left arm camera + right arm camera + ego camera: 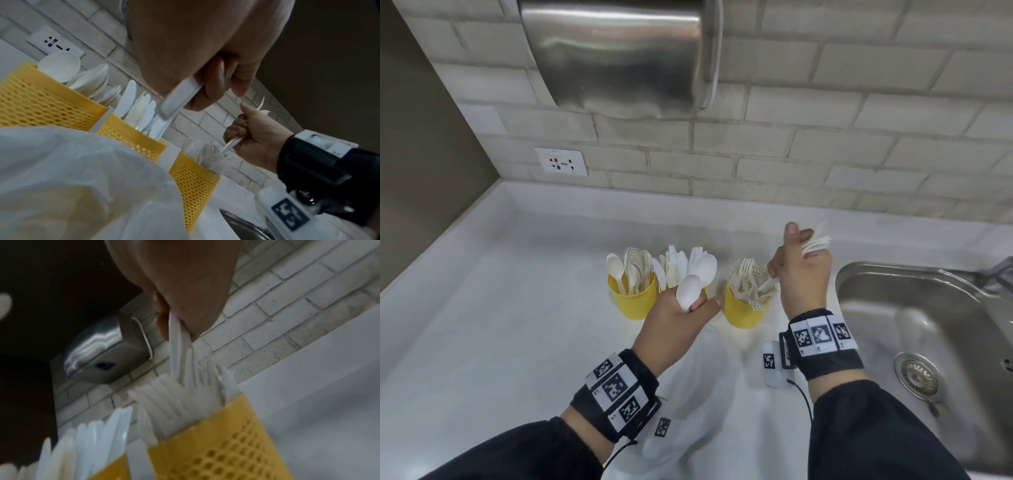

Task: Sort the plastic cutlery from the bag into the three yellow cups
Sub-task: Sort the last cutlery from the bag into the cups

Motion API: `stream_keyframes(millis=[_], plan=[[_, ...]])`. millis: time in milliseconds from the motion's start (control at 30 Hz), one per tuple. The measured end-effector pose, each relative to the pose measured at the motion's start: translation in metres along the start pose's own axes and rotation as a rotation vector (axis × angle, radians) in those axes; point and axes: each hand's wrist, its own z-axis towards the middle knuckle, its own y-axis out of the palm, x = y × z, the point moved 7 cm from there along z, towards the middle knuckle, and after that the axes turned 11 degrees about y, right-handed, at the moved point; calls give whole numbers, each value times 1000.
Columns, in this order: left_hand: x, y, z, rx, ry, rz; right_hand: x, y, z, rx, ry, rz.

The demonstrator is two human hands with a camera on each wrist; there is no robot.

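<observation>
**Cutlery sorting at the countertop**

Left hand (674, 322) closed around a white plastic spoon (688, 292), bowl up, held before the middle knife cup (666, 288). Right hand (803, 274) gripped a bundle of forks (815, 242), handles angled down over the fork cup (741, 313). Spoon cup (633, 303) stood leftmost; translucent bag (698, 404) lay below the wrists.

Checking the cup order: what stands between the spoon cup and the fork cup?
The knife cup, with one spoon among its knives, seen in the head view.
</observation>
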Motion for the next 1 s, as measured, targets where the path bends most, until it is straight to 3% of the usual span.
stream_keyframes(millis=[233,500,733,833,900,1000], plan=[[-1,0,-5,-35,-12,-11,18,3,8,-15,-14,-297],[5,-7,-9,-11,-6,-26,28,4,6,-22,-162,-355],[7,-12,-13,-2,-11,1,66,-2,2,-60,-123,-499],[7,-13,-14,-1,-14,8,62,-5,3,-36,-104,-602],[7,-13,-14,-5,-17,0,51,-5,-1,-40,-79,-551],[8,-13,-15,-11,-13,-10,27,-2,-12,-46,-217,-470]])
